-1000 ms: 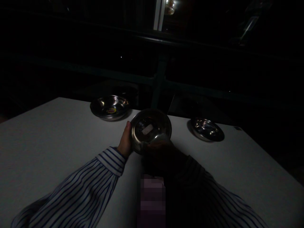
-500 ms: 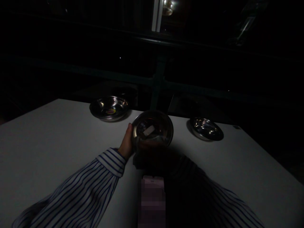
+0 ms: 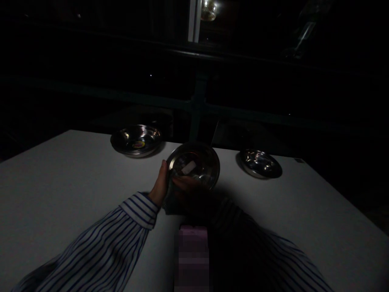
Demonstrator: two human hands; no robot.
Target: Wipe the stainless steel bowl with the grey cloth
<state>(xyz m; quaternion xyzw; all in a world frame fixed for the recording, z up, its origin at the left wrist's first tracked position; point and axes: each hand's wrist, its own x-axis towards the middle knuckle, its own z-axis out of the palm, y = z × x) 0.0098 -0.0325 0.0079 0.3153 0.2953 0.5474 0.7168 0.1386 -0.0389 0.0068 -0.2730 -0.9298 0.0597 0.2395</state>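
Observation:
The scene is very dark. A steel bowl (image 3: 194, 164) is tilted up above the white table (image 3: 60, 182) in front of me. My left hand (image 3: 159, 184) grips its left rim, thumb up along the edge. My right hand (image 3: 190, 188) lies in shadow at the bowl's near rim, pressing what looks like a grey cloth (image 3: 170, 198) against it. The fingers of that hand look curled, but darkness hides the details.
A stack of steel bowls (image 3: 136, 140) with a small sticker inside stands at the back left of the table. A single shallow steel bowl (image 3: 259, 163) sits at the back right. Dark railings and a bright lamp (image 3: 208, 10) lie beyond the table's far edge.
My right hand has slid from the bowl's lower right rim toward its lower left. The bowl stays held in the left hand, shifted slightly.

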